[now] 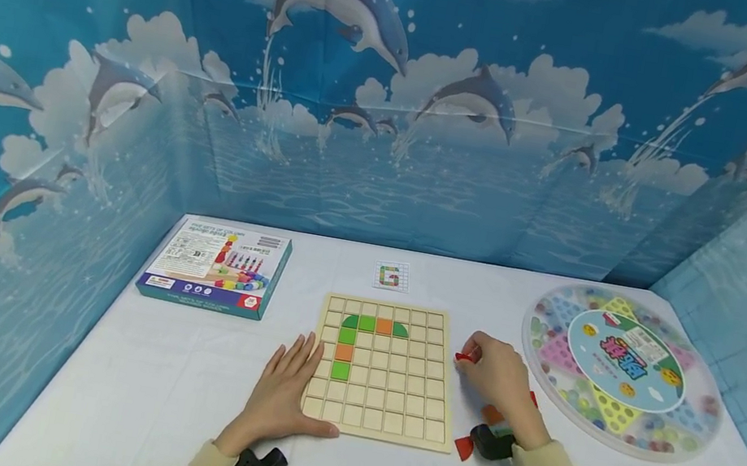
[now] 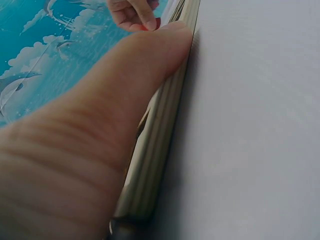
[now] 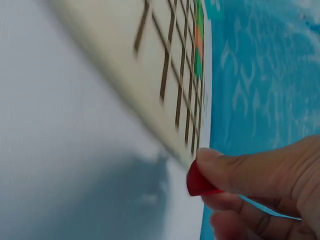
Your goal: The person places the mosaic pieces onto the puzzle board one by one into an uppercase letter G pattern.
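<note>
- Right hand (image 1: 496, 376) pinched a small, smooth red piece (image 3: 199, 182).
- Left hand (image 1: 283, 393), fingers extended, touched the edge of a square, pale wooden grid board (image 1: 393, 403).

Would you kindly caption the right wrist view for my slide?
The right hand pinches a red piece near a gridded board.
</note>
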The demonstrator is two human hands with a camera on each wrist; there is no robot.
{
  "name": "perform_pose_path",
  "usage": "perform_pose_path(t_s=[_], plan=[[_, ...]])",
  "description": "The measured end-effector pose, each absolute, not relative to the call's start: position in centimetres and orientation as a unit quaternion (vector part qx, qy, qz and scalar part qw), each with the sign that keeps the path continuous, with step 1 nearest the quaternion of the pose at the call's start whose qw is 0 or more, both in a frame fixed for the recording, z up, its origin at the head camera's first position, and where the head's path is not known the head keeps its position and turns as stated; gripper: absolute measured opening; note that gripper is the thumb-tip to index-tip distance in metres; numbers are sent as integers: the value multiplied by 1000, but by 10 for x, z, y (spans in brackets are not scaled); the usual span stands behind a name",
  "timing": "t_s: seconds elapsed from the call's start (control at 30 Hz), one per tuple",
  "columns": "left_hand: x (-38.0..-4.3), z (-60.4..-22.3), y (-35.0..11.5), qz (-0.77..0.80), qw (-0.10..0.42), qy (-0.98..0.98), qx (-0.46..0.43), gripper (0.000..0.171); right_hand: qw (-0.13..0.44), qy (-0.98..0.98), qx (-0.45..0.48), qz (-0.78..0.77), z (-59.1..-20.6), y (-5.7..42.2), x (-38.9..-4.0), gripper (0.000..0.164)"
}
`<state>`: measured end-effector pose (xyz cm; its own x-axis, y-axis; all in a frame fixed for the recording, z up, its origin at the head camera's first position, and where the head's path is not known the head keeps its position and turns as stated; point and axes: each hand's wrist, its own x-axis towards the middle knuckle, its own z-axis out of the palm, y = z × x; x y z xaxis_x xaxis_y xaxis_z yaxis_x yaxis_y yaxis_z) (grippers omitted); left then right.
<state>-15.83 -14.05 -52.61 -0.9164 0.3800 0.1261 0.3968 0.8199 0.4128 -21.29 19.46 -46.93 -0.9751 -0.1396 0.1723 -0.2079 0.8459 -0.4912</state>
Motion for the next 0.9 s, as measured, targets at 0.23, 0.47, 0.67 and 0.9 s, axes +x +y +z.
perform_pose_path(t_s=[0.23, 0.47, 0.67, 0.9], plan=[[-159, -526, -141, -218, 18, -955, -201, 126, 44, -941, 135, 307, -472, 137, -193, 12], [-159, -526, -140, -215, 22, -955, -205, 125, 30, -909, 218, 353, -475, 93, -183, 18], [-159, -529, -140, -210, 36, -954, -211, 124, -11, -898, 238, 371, -477, 67, -182, 12], [-159, -527, -141, -209, 38, -954, -214, 124, -26, -898, 236, 370, -482, 52, -183, 12]])
